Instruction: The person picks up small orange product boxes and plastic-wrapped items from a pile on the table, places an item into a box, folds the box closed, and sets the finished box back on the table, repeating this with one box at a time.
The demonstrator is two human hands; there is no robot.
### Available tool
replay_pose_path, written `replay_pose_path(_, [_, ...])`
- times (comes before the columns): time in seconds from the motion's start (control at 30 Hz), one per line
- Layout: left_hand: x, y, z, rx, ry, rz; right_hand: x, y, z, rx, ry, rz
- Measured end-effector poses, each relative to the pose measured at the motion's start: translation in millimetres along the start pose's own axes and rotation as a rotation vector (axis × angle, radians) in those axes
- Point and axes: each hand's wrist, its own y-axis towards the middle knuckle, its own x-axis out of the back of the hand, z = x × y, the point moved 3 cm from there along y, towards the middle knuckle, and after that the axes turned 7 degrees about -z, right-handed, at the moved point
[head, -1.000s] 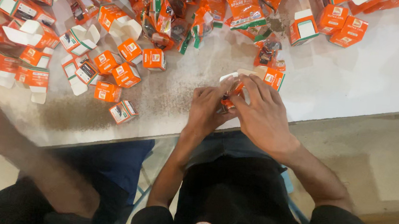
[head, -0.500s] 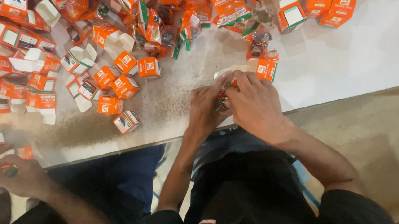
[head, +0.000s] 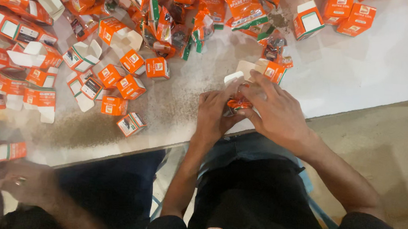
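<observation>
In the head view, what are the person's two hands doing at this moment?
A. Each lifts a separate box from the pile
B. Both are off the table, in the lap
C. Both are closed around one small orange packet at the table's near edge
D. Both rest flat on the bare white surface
C: the left hand and right hand meet around one small orange packet at the near edge of the table.

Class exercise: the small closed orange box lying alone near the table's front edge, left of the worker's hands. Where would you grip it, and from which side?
Grip the small orange box across its two long side faces, coming from above. It lies flat and skewed, apart from the other boxes, so both sides look free; the left hand is nearest.
</observation>
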Motion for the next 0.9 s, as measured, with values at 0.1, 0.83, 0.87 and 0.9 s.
replay_pose_path(0.1, [-1,0,-1,0.030,0.008,0.014,0,1,1,0.062,-0.055,0.021])
replay_pose_path(0.83, [-9,-28,15,0.267,-0.342,-0.044,-32,-12,4,0.003,-0.184,0.081])
replay_pose_path(0.87, [-12,-32,18,0.365,-0.472,-0.050,-36,-11,0,-0.034,-0.145,0.134])
replay_pose_path(0.9, [-15,-33,17,0.348,-0.528,-0.094,-41,-10,-4,-0.067,-0.106,0.187])
